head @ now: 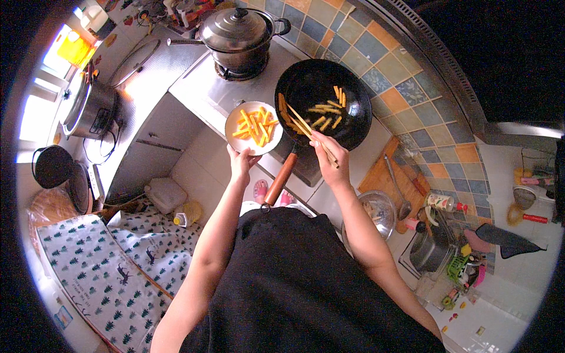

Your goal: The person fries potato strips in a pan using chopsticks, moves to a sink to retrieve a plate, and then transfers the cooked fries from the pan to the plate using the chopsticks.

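Observation:
My left hand (pixel 242 164) grips the near rim of a white plate (pixel 234 140), which is heaped with yellow potato strips (pixel 256 125). In my right hand (pixel 329 159) is a pair of wooden chopsticks (pixel 300 118), their tips inside a black wok (pixel 324 73) on the stove's right side. Several golden strips (pixel 324 108) lie spread in the wok, and more sit along its left wall by the chopstick tips. Whether the tips pinch a strip, I cannot tell. The wok's wooden handle (pixel 281 178) points towards me. The plate is held just left of the wok.
A lidded steel pot (pixel 238 35) stands on the back-left burner (pixel 240 75). To the right are a glass bowl (pixel 379 212), a cutting board (pixel 379 170) with a ladle (pixel 397 189), and a sink (pixel 430 249). An electric cooker (pixel 95 110) stands at left.

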Available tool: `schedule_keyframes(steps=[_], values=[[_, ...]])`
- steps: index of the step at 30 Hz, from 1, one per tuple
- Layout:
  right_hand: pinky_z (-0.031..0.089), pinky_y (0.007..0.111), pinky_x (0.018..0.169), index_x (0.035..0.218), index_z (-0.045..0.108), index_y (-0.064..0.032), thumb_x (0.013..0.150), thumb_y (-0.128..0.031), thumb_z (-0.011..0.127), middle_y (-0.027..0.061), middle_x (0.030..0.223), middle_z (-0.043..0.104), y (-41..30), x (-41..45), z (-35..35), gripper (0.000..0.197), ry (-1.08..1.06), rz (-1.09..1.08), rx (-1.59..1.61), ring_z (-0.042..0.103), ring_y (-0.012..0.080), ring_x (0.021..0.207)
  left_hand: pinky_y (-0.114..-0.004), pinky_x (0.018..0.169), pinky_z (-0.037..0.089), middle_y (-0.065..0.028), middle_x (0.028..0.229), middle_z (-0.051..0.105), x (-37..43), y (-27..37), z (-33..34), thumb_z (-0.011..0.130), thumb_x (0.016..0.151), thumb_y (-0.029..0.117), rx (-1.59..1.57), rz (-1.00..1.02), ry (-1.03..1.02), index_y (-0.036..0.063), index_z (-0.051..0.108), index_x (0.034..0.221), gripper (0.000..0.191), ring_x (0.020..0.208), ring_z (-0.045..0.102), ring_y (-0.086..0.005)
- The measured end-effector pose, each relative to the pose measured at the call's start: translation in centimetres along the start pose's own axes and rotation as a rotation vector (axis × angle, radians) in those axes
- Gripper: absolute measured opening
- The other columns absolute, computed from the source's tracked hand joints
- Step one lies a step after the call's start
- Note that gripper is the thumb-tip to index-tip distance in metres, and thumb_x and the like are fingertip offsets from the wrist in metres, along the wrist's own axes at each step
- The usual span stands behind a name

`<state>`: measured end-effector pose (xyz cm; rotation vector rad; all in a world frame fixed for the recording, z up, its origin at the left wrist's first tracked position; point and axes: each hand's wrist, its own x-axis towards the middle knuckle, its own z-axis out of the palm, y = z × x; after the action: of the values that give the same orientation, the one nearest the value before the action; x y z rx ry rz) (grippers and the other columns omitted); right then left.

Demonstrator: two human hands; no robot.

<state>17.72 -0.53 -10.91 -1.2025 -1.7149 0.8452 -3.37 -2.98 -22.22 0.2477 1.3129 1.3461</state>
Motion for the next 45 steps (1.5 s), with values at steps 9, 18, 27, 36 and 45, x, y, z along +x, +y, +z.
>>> schedule_keyframes(steps=[9, 18, 27, 36, 45], values=[[0.047, 0.027, 0.074, 0.103, 0.055, 0.0055, 0.084, -0.003, 0.046, 0.0143, 0.095, 0.060, 0.5, -0.6, -0.1, 0.022, 0.001, -0.005, 0.046, 0.060, 0.0192, 0.085, -0.037, 0.067, 0.053, -0.0150, 0.107, 0.045, 0.3, 0.9, 0.5, 0.042, 0.080, 0.003, -0.006, 0.027, 0.019, 0.0119, 0.023, 0.116, 0.042, 0.083, 0.057, -0.0272], [0.047, 0.028, 0.073, 0.102, 0.055, 0.0036, 0.084, -0.002, 0.046, 0.0139, 0.094, 0.060, 0.5, -0.6, 0.1, 0.021, 0.038, 0.003, 0.071, 0.060, 0.0201, 0.084, -0.038, 0.066, 0.053, -0.0142, 0.108, 0.045, 2.0, 1.1, 0.7, 0.042, 0.080, 0.003, -0.006, 0.057, 0.010, 0.0123, 0.021, 0.117, 0.044, 0.085, 0.056, -0.0270], [0.048, 0.029, 0.071, 0.099, 0.057, 0.0019, 0.081, 0.000, 0.048, 0.0150, 0.093, 0.060, -2.4, -1.5, -1.2, 0.020, -0.008, -0.084, -0.024, 0.061, 0.0229, 0.082, -0.038, 0.066, 0.053, -0.0149, 0.104, 0.046, 2.1, 1.3, 0.8, 0.043, 0.080, 0.004, -0.020, 0.036, 0.037, 0.0122, 0.021, 0.117, 0.043, 0.082, 0.057, -0.0271], [0.047, 0.028, 0.072, 0.096, 0.057, 0.0049, 0.083, -0.002, 0.046, 0.0136, 0.091, 0.060, -4.5, -0.6, -1.1, 0.018, -0.025, -0.176, -0.064, 0.060, 0.0200, 0.081, -0.037, 0.065, 0.054, -0.0149, 0.107, 0.045, 1.4, 1.4, 0.9, 0.042, 0.079, 0.001, -0.015, 0.035, 0.034, 0.0115, 0.022, 0.116, 0.043, 0.085, 0.057, -0.0274], [0.047, 0.027, 0.067, 0.091, 0.054, 0.0007, 0.086, -0.009, 0.046, 0.0109, 0.087, 0.058, -0.2, -0.3, -2.9, 0.014, 0.131, 0.110, 0.013, 0.061, 0.0181, 0.075, -0.038, 0.065, 0.054, -0.0151, 0.105, 0.045, 1.3, 0.5, 0.4, 0.042, 0.079, 0.001, -0.026, 0.034, 0.009, 0.0120, 0.022, 0.114, 0.042, 0.082, 0.057, -0.0273]])
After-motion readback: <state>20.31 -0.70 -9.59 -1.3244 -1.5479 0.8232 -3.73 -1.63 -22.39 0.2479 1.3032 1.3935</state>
